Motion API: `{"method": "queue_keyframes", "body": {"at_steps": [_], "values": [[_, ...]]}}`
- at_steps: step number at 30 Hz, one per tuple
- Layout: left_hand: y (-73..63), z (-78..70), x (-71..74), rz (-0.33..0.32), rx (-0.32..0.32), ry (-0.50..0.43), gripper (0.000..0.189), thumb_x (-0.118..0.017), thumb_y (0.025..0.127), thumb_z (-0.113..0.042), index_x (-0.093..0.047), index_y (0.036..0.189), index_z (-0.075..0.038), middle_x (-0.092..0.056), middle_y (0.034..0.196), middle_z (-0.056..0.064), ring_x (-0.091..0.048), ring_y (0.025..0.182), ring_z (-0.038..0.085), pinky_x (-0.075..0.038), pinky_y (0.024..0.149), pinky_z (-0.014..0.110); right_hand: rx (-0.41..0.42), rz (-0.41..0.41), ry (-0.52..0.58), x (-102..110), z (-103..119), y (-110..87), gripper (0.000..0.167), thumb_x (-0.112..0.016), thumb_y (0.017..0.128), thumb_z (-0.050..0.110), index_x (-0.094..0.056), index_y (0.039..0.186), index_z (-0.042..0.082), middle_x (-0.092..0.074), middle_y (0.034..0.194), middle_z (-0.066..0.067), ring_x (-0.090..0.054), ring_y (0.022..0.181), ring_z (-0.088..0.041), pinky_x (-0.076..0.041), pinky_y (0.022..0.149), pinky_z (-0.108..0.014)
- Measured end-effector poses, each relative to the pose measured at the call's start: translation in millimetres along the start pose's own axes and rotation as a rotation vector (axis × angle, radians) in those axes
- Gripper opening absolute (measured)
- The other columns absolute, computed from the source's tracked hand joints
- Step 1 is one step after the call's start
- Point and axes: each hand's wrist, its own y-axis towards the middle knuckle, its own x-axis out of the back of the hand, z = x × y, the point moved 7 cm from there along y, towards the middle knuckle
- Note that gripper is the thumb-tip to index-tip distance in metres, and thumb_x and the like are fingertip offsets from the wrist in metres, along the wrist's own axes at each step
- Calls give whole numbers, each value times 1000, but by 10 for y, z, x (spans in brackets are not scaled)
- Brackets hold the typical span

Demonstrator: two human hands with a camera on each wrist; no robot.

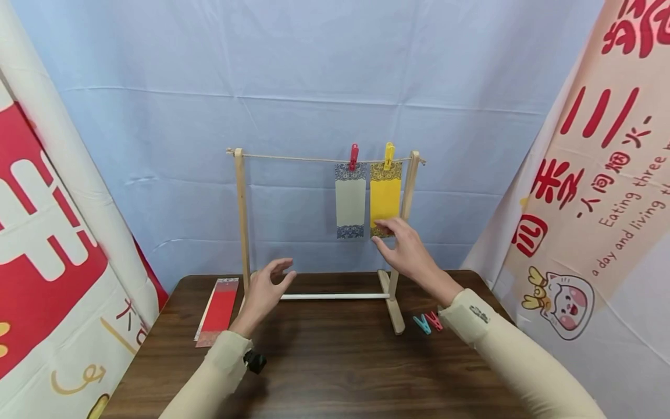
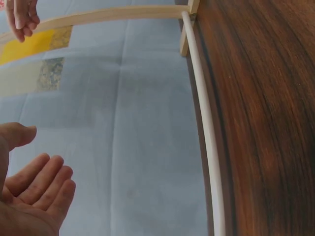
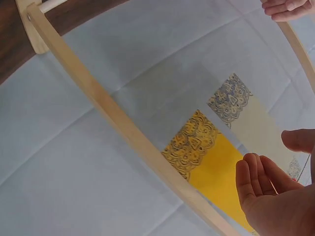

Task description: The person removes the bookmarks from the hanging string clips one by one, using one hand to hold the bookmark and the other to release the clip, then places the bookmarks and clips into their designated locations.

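On your brown, wood-grained desk (image 1: 335, 372), the red, rectangular paper card (image 1: 218, 309) lies left of your left grip (image 1: 262, 295), the nearer one, long axis running roughly away from you. That and your right grip (image 1: 410, 249) are relaxed, holding nothing.

Makeshift booth (image 1: 173, 128) of hung cloth (image 1: 319, 70)
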Motion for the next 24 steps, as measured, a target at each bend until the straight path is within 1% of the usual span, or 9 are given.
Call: {"method": "queue_keyframes", "body": {"at_steps": [5,8,11,15,18,21,24], "values": [[15,-12,-29,15,6,-6,39,-77,103,-26,-70,140,-15,-72,139,7,-68,130,32,-54,108,52,28,-7,8,29,58,71,40,-76,100,8,-66,136,-8,-69,121,-23,-65,107,-35,-56,96,-52],[40,-30,-50,18,6,-4,40,-77,103,-25,-70,141,-14,-72,140,8,-68,130,32,-55,108,50,51,-15,13,57,92,115,39,-75,101,7,-66,135,-8,-69,122,-24,-65,108,-35,-56,96,-52],[65,-43,-66,21,5,-10,40,-77,103,-26,-70,141,-14,-71,141,8,-67,131,32,-54,108,51,70,-20,21,85,132,158,38,-75,100,6,-66,135,-8,-69,123,-26,-65,109,-37,-55,98,-53],[82,-45,-84,30,-4,-33,41,-76,103,-24,-69,142,-12,-70,142,11,-66,133,34,-53,110,53,76,-23,23,119,165,207,40,-76,100,7,-66,135,-8,-68,125,-26,-65,111,-38,-55,100,-53],[81,-31,-84,33,-6,-48,41,-77,103,-22,-69,142,-11,-70,142,11,-66,133,34,-53,110,52,71,-22,23,141,163,231,40,-77,100,7,-66,135,-8,-68,126,-26,-64,112,-39,-55,101,-54],[79,-13,-76,38,7,-52,41,-77,103,-23,-69,142,-12,-70,142,10,-66,133,33,-53,110,50,74,-25,20,162,165,256,40,-76,100,8,-66,136,-8,-67,127,-25,-64,113,-38,-54,101,-56],[95,-13,-70,44,16,-54,42,-76,103,-26,-69,143,-14,-69,144,8,-65,134,31,-53,111,49,98,-36,16,183,196,306,41,-76,100,8,-65,137,-8,-67,128,-25,-64,114,-38,-54,102,-56]]}}
